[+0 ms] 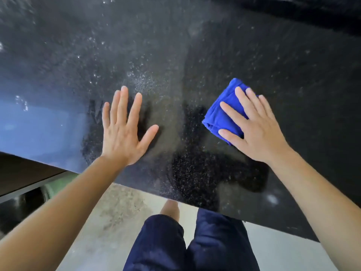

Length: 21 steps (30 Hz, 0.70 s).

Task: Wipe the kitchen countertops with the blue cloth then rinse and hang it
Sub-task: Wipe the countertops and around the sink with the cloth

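Right hand: the right hand [259, 132] lies flat with straight fingers pressing on the folded blue cloth [220, 116].
Left hand: the left hand [123, 133] is spread flat, grasping nothing, on the black speckled table [175, 55].
Cloth: on the table's near right part, well apart from the left hand.

My right hand [257, 130] lies flat on the folded blue cloth [220, 116], fingers straight and spread, pressing it onto the black speckled countertop [175, 55]. My left hand [123, 132] rests well apart from it, palm down on the bare stone, all 5 fingers splayed. Below the counter's edge I see my dark blue shorts [187, 243] and the pale floor [117, 212].
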{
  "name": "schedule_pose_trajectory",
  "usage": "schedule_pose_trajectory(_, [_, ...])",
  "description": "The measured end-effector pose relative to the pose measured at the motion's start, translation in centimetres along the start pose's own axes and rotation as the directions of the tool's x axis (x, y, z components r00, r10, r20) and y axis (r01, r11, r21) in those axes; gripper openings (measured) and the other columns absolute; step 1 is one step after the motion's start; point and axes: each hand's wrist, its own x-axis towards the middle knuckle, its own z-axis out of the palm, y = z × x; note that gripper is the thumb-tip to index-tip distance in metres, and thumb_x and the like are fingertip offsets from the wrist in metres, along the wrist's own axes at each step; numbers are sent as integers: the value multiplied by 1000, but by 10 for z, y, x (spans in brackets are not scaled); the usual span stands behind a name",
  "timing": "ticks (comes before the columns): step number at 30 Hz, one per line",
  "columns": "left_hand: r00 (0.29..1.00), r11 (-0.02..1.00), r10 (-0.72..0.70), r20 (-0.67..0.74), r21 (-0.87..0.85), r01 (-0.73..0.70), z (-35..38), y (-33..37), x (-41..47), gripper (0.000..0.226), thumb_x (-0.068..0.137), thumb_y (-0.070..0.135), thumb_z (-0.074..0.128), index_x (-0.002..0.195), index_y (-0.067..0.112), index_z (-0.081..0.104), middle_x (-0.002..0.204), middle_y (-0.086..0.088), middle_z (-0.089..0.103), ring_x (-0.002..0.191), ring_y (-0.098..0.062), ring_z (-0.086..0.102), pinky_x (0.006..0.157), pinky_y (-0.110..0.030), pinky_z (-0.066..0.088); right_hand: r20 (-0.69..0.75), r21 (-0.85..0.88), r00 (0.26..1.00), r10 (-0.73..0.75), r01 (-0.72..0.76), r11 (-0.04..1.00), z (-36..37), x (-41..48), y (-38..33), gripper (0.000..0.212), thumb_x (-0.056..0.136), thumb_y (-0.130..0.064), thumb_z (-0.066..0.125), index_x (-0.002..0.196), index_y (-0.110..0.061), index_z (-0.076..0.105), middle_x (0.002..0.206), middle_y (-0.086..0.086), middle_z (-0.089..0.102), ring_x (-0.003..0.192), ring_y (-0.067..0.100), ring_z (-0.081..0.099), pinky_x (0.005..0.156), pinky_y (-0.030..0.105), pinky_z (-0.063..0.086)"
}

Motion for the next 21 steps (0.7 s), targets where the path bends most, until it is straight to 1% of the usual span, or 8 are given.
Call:
schedule_pose_trajectory(2, [998,998,-70,-8,6,70,-5,-16,29,82,97,67,26,159,16,14,167,-16,4,154,-34,3,121,-61,6,-36,26,993,113,-112,993,-4,33,14,69,100,-65,33,158,-27,32,169,14,9,155,36,7,125,52,5])
schedule_pose_trajectory(4, [990,990,-142,14,22,142,-5,-30,52,82,96,68,26,160,18,10,167,-14,0,154,-32,0,120,-62,3,-60,54,975,213,-210,976,-10,78,18,69,101,-65,32,159,-28,27,169,15,6,155,38,5,124,52,2])
schedule_pose_trajectory(7, [974,974,-220,52,56,218,3,-37,69,84,95,72,20,160,20,5,168,-11,-4,154,-28,-4,121,-61,0,-77,63,955,288,-283,957,-20,157,10,71,100,-65,27,160,-28,23,169,17,4,154,40,4,123,54,2])
schedule_pose_trajectory(9, [968,966,-246,44,90,241,8,-36,72,84,94,73,17,160,22,7,168,-9,-2,155,-26,-3,122,-59,0,-85,54,960,268,-264,963,-26,202,-4,72,100,-65,23,160,-27,22,168,19,5,154,42,5,123,55,2])
schedule_pose_trajectory(12, [963,961,-266,35,89,262,9,-36,73,84,94,72,19,160,20,10,168,-8,1,155,-25,-2,122,-56,1,-110,24,977,181,-180,983,-25,256,-35,71,99,-63,19,160,-26,22,168,18,8,154,41,7,123,55,3])
schedule_pose_trajectory(16, [969,966,-247,27,81,244,8,-38,72,83,94,69,20,159,18,14,168,-9,3,155,-26,0,122,-57,3,-93,31,993,76,-73,997,-28,298,-71,71,99,-63,19,160,-28,22,168,17,9,155,39,6,124,54,2])
schedule_pose_trajectory(19, [971,969,-238,15,76,236,8,-40,72,82,95,68,19,159,16,17,168,-10,6,155,-27,2,121,-58,4,-78,41,997,-1,4,999,-30,305,-69,71,98,-65,20,160,-29,23,169,15,9,155,36,7,125,51,2])
schedule_pose_trajectory(21, [972,970,-236,10,67,234,7,-40,74,81,95,67,23,158,16,18,168,-11,7,155,-28,3,121,-59,4,-96,33,995,-7,11,999,-31,294,-47,72,98,-67,20,160,-30,25,169,12,11,156,33,9,126,49,4])
